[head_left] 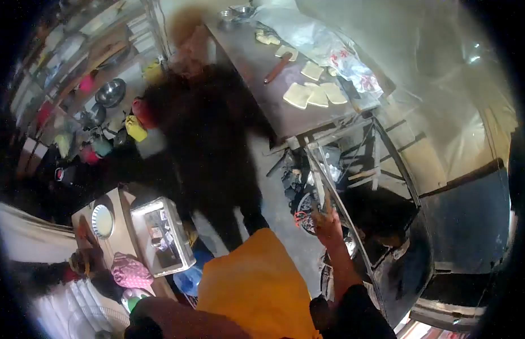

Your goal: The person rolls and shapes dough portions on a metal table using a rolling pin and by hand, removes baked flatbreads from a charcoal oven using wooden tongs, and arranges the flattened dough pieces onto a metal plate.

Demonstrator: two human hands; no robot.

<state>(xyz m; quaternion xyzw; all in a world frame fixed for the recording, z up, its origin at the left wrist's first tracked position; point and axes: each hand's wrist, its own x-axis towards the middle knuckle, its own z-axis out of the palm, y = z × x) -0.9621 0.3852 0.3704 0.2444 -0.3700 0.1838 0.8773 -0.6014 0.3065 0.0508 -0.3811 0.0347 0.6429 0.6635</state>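
My right hand [328,225] reaches forward beside the metal frame of the table, index finger stretched out and the other fingers curled. A pale, narrow strip [319,189] rises from the fingers; I cannot tell what it is. Close to the hand, a round dark basket-like container [306,212] with red on its rim stands low on the floor. My left hand is out of view; only a brownish sleeve [189,316] shows at the bottom, in front of an orange apron [256,288].
Flat pale dough pieces [297,95], a rolling pin [277,69] and a plastic sheet [330,48] lie on the worktable [256,96]. A person in dark clothes [208,141] stands ahead. At left are a white foam box [177,257], a plate [102,221] and a pink dotted cloth [132,272].
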